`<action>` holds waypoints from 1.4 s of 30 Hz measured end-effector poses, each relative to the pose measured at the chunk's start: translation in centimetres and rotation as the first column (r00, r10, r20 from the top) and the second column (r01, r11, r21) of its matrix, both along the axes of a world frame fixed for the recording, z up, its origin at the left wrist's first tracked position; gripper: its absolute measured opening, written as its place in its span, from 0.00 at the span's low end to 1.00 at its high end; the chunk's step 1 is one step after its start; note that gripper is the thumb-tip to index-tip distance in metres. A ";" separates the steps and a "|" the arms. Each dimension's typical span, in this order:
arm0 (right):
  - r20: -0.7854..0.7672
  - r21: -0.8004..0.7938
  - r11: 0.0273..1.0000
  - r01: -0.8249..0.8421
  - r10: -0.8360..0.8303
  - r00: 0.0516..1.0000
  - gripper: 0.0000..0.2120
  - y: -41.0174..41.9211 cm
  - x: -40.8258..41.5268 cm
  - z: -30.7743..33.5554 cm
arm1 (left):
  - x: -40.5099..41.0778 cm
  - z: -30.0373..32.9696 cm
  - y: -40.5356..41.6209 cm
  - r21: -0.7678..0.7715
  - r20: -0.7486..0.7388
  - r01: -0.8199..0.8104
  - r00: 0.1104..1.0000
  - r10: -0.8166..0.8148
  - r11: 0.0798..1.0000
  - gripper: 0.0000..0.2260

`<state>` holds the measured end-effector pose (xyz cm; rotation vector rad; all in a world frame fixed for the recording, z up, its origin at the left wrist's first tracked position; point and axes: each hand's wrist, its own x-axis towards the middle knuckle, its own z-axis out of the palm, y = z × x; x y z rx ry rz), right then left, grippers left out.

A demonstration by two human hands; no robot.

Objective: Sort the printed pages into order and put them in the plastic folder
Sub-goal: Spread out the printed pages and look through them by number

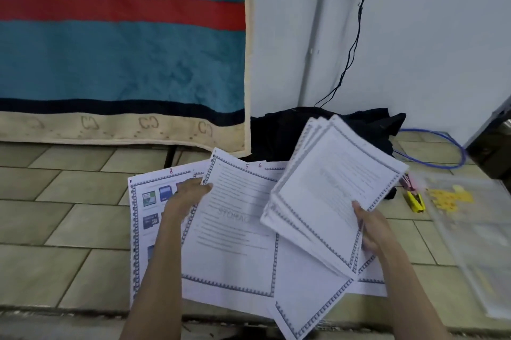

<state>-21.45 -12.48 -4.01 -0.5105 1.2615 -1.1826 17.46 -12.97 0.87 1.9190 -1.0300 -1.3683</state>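
Observation:
Printed pages with dark patterned borders lie fanned out on the tiled floor; red numbers 8, 5 and 6 show at their top edges. My left hand (190,195) pinches the upper left edge of one text page (232,229) and holds it above the picture page marked 8 (150,201). My right hand (372,229) grips the lower edge of a thick stack of pages (334,187), lifted and tilted to the right. The clear plastic folder (475,243) lies flat on the floor at the right, apart from both hands.
A blue, red and beige blanket (121,49) hangs at the left. A black bag (279,132) and cables sit against the white wall. Yellow and pink clips (414,198) and a yellow sheet (449,198) lie by the folder. A dark box (492,151) stands at the far right.

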 end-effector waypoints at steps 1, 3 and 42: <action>-0.042 0.012 0.999 -0.050 0.051 0.998 0.09 -0.1 0.8 0.1 | -0.2 -0.3 -0.2 0.021 -0.100 -0.013 0.995 0.015 1.000 0.15; -0.137 0.027 0.981 -0.192 0.194 0.971 0.10 0.1 2.9 0.7 | -1.0 -0.4 -0.1 0.045 -0.282 -0.023 0.959 0.034 0.999 0.16; -0.391 -0.587 0.768 -0.258 0.010 0.921 0.13 2.0 5.8 11.5 | -9.1 6.4 0.5 -0.640 -0.216 -0.001 0.960 -0.179 0.768 0.12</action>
